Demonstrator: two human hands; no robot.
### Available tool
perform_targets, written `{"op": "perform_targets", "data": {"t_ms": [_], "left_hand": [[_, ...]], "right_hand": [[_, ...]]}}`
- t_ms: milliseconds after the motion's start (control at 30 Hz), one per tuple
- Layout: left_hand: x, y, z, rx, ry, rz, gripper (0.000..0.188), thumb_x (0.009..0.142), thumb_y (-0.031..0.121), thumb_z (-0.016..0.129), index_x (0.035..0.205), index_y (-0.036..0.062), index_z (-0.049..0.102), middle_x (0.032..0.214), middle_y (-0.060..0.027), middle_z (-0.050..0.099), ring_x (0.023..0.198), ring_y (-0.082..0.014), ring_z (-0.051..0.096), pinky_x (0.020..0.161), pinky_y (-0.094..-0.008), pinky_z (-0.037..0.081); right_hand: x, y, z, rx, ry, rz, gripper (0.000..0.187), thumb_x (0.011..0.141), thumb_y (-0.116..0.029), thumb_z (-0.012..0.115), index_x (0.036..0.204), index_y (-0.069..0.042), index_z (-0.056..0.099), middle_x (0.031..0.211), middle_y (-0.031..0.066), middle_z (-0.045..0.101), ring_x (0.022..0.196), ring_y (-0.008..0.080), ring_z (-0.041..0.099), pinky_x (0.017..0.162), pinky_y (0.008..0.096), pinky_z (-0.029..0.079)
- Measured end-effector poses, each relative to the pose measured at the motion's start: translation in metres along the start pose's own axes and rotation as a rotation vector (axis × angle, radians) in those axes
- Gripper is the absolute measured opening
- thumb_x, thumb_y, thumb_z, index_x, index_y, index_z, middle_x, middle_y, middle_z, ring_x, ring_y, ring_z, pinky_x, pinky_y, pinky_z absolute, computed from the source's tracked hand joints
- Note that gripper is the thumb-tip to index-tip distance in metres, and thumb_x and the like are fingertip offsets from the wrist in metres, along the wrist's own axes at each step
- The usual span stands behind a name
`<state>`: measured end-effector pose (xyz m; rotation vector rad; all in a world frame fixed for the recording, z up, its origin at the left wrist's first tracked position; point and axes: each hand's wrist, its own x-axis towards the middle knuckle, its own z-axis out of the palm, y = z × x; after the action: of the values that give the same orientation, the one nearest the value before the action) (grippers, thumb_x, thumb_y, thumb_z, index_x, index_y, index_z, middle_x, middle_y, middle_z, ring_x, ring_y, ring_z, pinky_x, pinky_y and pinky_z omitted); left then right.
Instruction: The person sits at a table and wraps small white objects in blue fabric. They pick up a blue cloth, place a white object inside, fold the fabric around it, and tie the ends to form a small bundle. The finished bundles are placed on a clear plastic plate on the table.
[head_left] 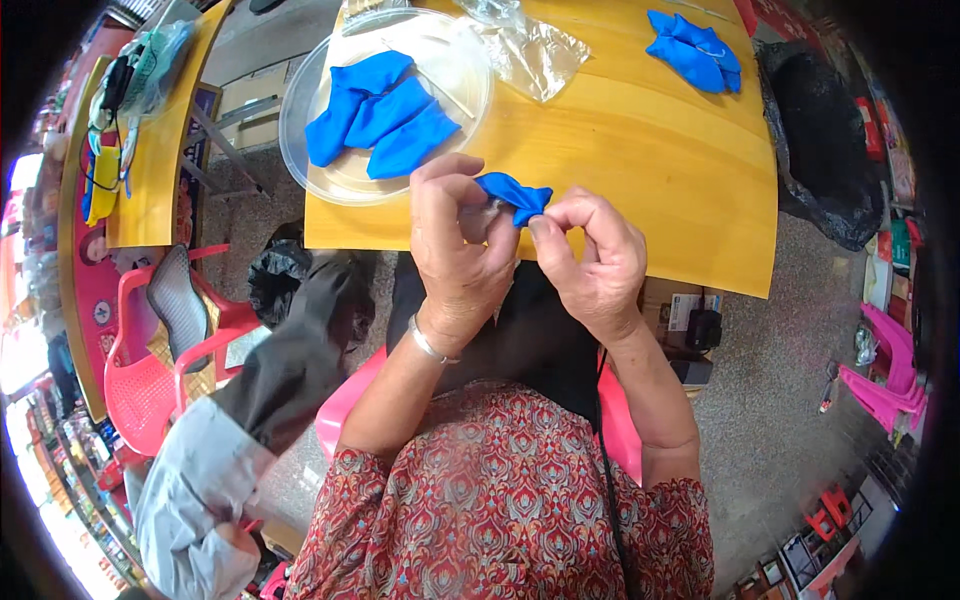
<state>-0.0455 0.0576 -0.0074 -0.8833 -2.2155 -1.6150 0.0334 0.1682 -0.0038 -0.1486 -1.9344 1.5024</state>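
Between my two hands, just past the table's near edge, is a small blue fabric piece [515,196], gathered and bunched. My left hand [450,225] pinches its left end, with the fingers curled over it. At its right corner, my right hand [594,258] grips it between thumb and forefinger. Something pale sits under the left fingers, too small to make out. Several similar blue fabric pieces [375,115] lie on a round clear plastic tray [465,85] beyond my left hand. More folded blue fabric pieces [693,52] rest at the table's far right.
The yellow wooden table [640,160] also bears a crumpled clear plastic bag [535,55]. A black bag-lined bin [825,140] stands right of it. At left are a seated person in grey [200,490], a pink plastic chair [145,390] and another table [150,190].
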Motion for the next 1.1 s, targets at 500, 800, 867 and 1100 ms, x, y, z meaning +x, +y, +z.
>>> {"op": "perform_targets", "data": {"t_ms": [500,800,867,1100], "left_hand": [[-0.006,-0.006,0.013,-0.076,0.041,-0.161,0.027,0.075,-0.009,0.063,0.098,-0.0007,0.052,0.093,-0.0129,0.05,0.082,-0.0253,0.054,0.074,-0.0318,0.046],[0.001,0.013,-0.012,-0.749,-0.273,-0.715,0.037,0.087,0.002,0.061,0.121,-0.0028,0.048,0.116,-0.0087,0.053,0.104,-0.0175,0.054,0.094,-0.032,0.045],[0.002,0.015,-0.019,-0.806,-0.305,-0.696,0.043,0.091,0.008,0.061,0.129,-0.0034,0.046,0.122,-0.0081,0.053,0.107,-0.0158,0.055,0.096,-0.0309,0.044],[0.009,0.002,-0.028,-1.105,-0.374,-1.008,0.033,0.097,0.016,0.059,0.125,0.0014,0.053,0.115,-0.0066,0.061,0.102,-0.0161,0.06,0.093,-0.0332,0.048]], "right_hand": [[0.006,0.019,-0.001,0.549,-0.146,0.547,0.026,0.087,-0.009,0.072,0.108,0.001,0.06,0.096,0.0044,0.066,0.089,0.0105,0.063,0.078,0.0249,0.055],[0.002,0.024,0.001,0.484,-0.017,0.514,0.016,0.087,-0.005,0.071,0.1,0.0,0.063,0.089,0.002,0.068,0.082,0.0073,0.063,0.074,0.0218,0.052],[0.007,0.025,0.003,0.395,-0.005,0.514,0.015,0.087,-0.004,0.071,0.099,0.0,0.063,0.089,0.0018,0.068,0.081,0.0068,0.063,0.074,0.0217,0.051],[0.009,0.02,0.014,0.123,0.084,0.373,0.024,0.081,-0.01,0.078,0.098,0.0,0.063,0.085,0.0046,0.066,0.075,0.0106,0.063,0.068,0.0247,0.052]]}}
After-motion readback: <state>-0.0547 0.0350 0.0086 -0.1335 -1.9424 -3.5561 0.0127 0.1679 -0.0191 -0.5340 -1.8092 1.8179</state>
